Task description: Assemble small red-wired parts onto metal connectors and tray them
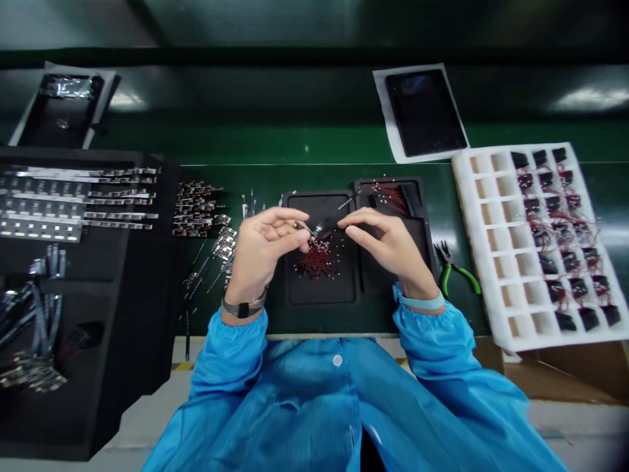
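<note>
My left hand (268, 246) is closed, thumb against fingers, on one end of a thin dark flex cable (346, 202) with silvery parts. The cable slants up and right over the left black tray. Opposite it, my right hand (386, 242) has its thumb and index fingertip close together near the cable; what they pinch, if anything, is too small to make out. Beneath the hands, a pile of short red wires (318, 260) with pale tips lies in the left black tray (322, 296). More red wires (390, 196) and dark pieces lie in the right black tray (388, 278).
Green-handled pliers (455, 270) lie right of the trays. A white foam tray (511, 328) holds dark wired parts. Left are flex boards (196, 210), loose cables (223, 246) and a black bin (142, 275). Two dark panels (425, 111) (61, 115) rest at the back.
</note>
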Demonstrator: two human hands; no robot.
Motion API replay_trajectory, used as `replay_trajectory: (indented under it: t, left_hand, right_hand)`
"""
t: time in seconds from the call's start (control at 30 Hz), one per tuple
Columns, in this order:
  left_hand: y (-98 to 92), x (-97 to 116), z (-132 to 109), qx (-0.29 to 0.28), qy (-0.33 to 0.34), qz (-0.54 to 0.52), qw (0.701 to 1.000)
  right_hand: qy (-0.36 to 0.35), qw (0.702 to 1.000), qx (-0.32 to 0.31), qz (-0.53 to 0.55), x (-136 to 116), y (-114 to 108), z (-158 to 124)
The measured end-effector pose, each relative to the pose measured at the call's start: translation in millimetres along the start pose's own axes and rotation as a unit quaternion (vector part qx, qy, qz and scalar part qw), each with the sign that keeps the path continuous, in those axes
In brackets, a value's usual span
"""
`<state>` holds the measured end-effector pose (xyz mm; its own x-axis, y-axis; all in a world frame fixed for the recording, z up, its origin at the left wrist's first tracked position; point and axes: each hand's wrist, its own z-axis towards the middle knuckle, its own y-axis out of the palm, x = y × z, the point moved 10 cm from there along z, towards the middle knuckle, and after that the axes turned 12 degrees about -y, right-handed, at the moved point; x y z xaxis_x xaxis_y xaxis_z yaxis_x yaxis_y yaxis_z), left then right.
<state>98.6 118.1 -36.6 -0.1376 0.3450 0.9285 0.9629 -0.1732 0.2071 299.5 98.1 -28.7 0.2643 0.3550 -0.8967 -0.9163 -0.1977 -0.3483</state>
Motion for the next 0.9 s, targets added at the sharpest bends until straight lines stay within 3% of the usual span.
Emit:
replay_trajectory:
  t: [0.07, 0.2, 0.3, 0.4, 0.5, 0.73, 0.9]
  left_hand:
    - [-19.5, 14, -3, 0.045, 0.041, -0.033, 0.998]
    - [-47.3, 28, -7, 0.098, 0.089, -0.089, 0.987]
    - [-54.8, 28, -6, 0.119, 0.092, -0.088, 0.985]
    - [-55.0, 27, -4, 0.131, 0.09, -0.082, 0.984]
    - [-52.0, 24, -2, 0.127, 0.083, -0.083, 0.985]
    - [-47.7, 19, 0, 0.101, 0.08, -0.072, 0.989]
    - [-45.9, 16, 2, 0.101, 0.076, -0.043, 0.991]
  right_hand:
    - [-0.01, 0.997, -0.025, -0.078, 6, 3, 1]
    - [-0.005, 0.974, -0.114, -0.195, 12, 33, 1]
    - [-0.013, 0.962, -0.102, -0.252, 5, 48, 7]
    - [-0.021, 0.953, -0.129, -0.272, 2, 69, 12]
    - [-0.011, 0.96, -0.141, -0.243, 8, 77, 12]
    - [-0.036, 0.997, -0.051, -0.039, 10, 61, 12]
    - [-0.014, 0.999, -0.025, -0.03, 15, 56, 10]
